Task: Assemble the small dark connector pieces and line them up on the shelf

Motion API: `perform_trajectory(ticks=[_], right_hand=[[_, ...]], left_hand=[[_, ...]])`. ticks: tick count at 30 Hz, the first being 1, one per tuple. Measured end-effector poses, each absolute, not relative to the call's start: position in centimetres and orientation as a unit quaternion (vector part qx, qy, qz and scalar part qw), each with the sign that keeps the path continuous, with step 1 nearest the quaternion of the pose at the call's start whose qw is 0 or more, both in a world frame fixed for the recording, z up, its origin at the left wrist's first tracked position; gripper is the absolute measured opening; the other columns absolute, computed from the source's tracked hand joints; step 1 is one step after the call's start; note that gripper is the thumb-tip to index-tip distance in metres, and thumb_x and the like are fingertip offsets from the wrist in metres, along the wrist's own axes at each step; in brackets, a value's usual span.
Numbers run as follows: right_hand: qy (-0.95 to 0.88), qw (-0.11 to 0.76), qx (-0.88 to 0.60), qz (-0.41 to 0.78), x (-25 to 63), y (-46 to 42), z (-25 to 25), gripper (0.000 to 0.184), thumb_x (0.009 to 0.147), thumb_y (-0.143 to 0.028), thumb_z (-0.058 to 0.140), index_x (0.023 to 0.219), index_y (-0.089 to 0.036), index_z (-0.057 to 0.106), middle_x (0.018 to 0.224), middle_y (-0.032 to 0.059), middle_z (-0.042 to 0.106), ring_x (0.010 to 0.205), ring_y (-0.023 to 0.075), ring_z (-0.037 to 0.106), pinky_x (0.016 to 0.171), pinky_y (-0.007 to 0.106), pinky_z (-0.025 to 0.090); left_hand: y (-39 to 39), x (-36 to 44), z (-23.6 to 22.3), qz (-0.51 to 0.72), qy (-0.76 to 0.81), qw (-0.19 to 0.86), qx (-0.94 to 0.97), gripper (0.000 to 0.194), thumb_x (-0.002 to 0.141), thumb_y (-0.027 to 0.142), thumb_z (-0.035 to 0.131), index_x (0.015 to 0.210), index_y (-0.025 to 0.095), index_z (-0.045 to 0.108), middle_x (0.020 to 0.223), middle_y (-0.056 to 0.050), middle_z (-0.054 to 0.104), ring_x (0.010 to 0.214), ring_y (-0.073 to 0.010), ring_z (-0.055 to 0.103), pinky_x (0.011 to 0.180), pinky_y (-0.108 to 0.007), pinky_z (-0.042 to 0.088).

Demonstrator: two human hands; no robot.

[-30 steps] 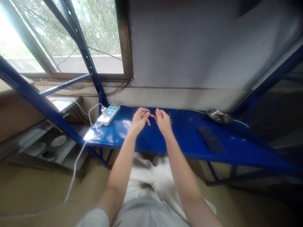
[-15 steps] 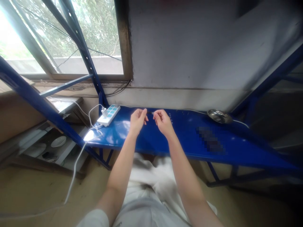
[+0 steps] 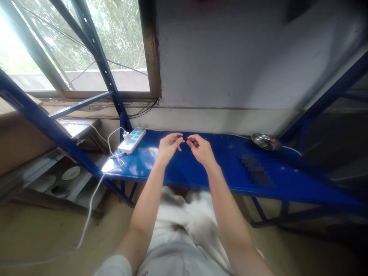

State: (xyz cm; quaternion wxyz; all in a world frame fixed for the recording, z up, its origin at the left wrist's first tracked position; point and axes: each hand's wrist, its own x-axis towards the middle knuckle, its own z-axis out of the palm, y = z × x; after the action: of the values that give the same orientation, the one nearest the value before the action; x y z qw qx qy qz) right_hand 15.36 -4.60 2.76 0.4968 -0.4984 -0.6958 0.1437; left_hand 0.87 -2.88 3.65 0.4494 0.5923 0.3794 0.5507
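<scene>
The person's two hands meet above the blue table (image 3: pixel 178 168), holding a small black piece (image 3: pixel 184 138) between them. The left hand (image 3: pixel 169 147) has thumb and forefinger pinched narrow on one end; the right hand (image 3: pixel 201 148) pinches the other end, its remaining fingers curled in. The piece is up off the tabletop — too small from here for me to say what it is. Over by the left end of the table lies a white power strip (image 3: pixel 132 140) with a white plug (image 3: pixel 126 136) standing in it. Towards the right, a shiny metal dish (image 3: pixel 266 141) sits near the wall, and a dark, pixelated object (image 3: pixel 255 169) lies closer to the front edge.
</scene>
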Motion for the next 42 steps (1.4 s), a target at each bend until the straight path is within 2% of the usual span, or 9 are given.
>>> perform_trajectory(ticks=[4, 7, 12, 15, 20, 29, 37, 42], right_hand=[[-0.706, 0.466, -0.522, 0.108, 16.0, -4.2, 2.6, 0.018, 0.08, -0.035, 0.051, 0.082, -0.019, 0.06, 0.083, 0.0045, 0.061, 0.065, 0.0136, 0.053, 0.066, 0.028, 0.043], [-0.666, 0.474, -0.567, 0.101, 17.1, -3.7, 2.8, 0.018, 0.077, -0.034, 0.053, 0.079, -0.018, 0.06, 0.078, 0.0045, 0.06, 0.066, 0.014, 0.053, 0.067, 0.029, 0.043], [-0.571, 0.479, -0.647, 0.158, 20.6, -3.4, 2.2, 0.019, 0.072, -0.034, 0.058, 0.078, -0.016, 0.06, 0.073, 0.0051, 0.064, 0.066, 0.0147, 0.058, 0.067, 0.029, 0.045], [-0.543, 0.423, -0.698, 0.195, 22.6, -3.5, 0.6, 0.017, 0.07, -0.03, 0.058, 0.078, -0.016, 0.06, 0.071, 0.005, 0.066, 0.062, 0.0143, 0.059, 0.061, 0.026, 0.045], [-0.541, 0.321, -0.756, 0.182, 23.7, -3.3, -2.8, 0.012, 0.069, -0.027, 0.059, 0.075, -0.017, 0.062, 0.075, 0.0043, 0.067, 0.065, 0.0148, 0.061, 0.06, 0.024, 0.043], [-0.52, 0.243, -0.809, 0.13, 23.0, -2.2, -7.0, 0.016, 0.075, -0.03, 0.054, 0.083, -0.02, 0.063, 0.084, 0.0066, 0.067, 0.079, 0.019, 0.062, 0.064, 0.025, 0.043], [-0.515, 0.231, -0.814, 0.136, 23.3, -1.7, -8.7, 0.018, 0.076, -0.031, 0.054, 0.086, -0.019, 0.062, 0.084, 0.0075, 0.067, 0.082, 0.0195, 0.062, 0.066, 0.025, 0.043], [-0.52, 0.234, -0.81, 0.138, 23.2, -1.8, -9.0, 0.018, 0.076, -0.032, 0.053, 0.086, -0.019, 0.062, 0.084, 0.0079, 0.067, 0.084, 0.0205, 0.062, 0.066, 0.026, 0.044]], left_hand=[[-2.2, 1.0, 3.9, 0.591, 0.41, 0.414, 0.558, 0.028, 0.069, 0.034, 0.066, 0.086, 0.012, 0.062, 0.067, -0.002, 0.064, 0.042, -0.0041, 0.047, 0.043, -0.017, 0.04], [-1.1, 1.3, 4.1, 0.621, 0.427, 0.371, 0.543, 0.031, 0.07, 0.038, 0.065, 0.087, 0.012, 0.061, 0.067, -0.002, 0.063, 0.044, -0.0043, 0.047, 0.044, -0.017, 0.041], [0.9, 3.3, 3.2, 0.52, 0.45, 0.328, 0.647, 0.027, 0.065, 0.035, 0.07, 0.079, 0.012, 0.066, 0.071, -0.005, 0.065, 0.058, -0.0112, 0.057, 0.057, -0.023, 0.047], [1.3, 5.6, 1.1, 0.432, 0.454, 0.297, 0.72, 0.022, 0.063, 0.031, 0.072, 0.075, 0.013, 0.068, 0.074, -0.007, 0.067, 0.067, -0.0147, 0.06, 0.068, -0.027, 0.047], [1.0, 8.9, -3.9, 0.341, 0.515, 0.3, 0.727, 0.02, 0.068, 0.031, 0.068, 0.08, 0.015, 0.069, 0.078, -0.006, 0.068, 0.07, -0.0154, 0.06, 0.069, -0.027, 0.046], [1.5, 11.0, -8.2, 0.313, 0.548, 0.257, 0.732, 0.014, 0.076, 0.03, 0.061, 0.073, 0.017, 0.066, 0.074, -0.004, 0.064, 0.067, -0.0137, 0.056, 0.06, -0.024, 0.041], [1.9, 11.5, -9.9, 0.277, 0.554, 0.197, 0.76, 0.019, 0.075, 0.032, 0.061, 0.065, 0.016, 0.063, 0.074, -0.006, 0.061, 0.072, -0.0161, 0.054, 0.064, -0.027, 0.041], [2.0, 11.2, -10.7, 0.306, 0.537, 0.188, 0.763, 0.017, 0.073, 0.031, 0.065, 0.074, 0.015, 0.061, 0.078, -0.006, 0.059, 0.078, -0.0177, 0.052, 0.069, -0.029, 0.043]])
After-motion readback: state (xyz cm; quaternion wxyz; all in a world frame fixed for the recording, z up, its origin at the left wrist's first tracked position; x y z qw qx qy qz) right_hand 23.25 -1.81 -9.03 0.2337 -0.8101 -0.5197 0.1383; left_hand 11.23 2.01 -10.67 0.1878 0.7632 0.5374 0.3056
